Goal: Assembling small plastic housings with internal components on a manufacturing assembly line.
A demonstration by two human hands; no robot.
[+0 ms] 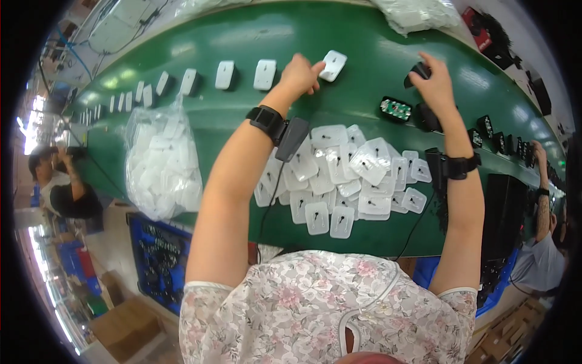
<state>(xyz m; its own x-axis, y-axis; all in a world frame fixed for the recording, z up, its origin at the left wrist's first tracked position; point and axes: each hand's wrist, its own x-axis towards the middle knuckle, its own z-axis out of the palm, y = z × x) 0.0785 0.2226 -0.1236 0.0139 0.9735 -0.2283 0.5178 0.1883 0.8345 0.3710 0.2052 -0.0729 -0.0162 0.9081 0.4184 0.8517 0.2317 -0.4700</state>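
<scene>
My left hand (301,76) is at the far middle of the green table, fingers apart, one fingertip at the left edge of a white rectangular cover with a dark mark (333,65). My right hand (435,86) grips a small black plastic housing (418,73) between thumb and fingers. Just below it lies an open black housing with a green circuit board (396,109). Another black housing (428,118) sits partly hidden by my right forearm. Before me spreads a loose pile of translucent white covers, each with a small black piece (371,161).
A row of white-topped units (225,75) runs leftward along the conveyor-like green table (339,24). A clear bag of white covers (162,164) stands left. Black housings with boards (485,126) line the right, where a co-worker's arm (541,182) reaches in. A blue crate (154,255) sits below left.
</scene>
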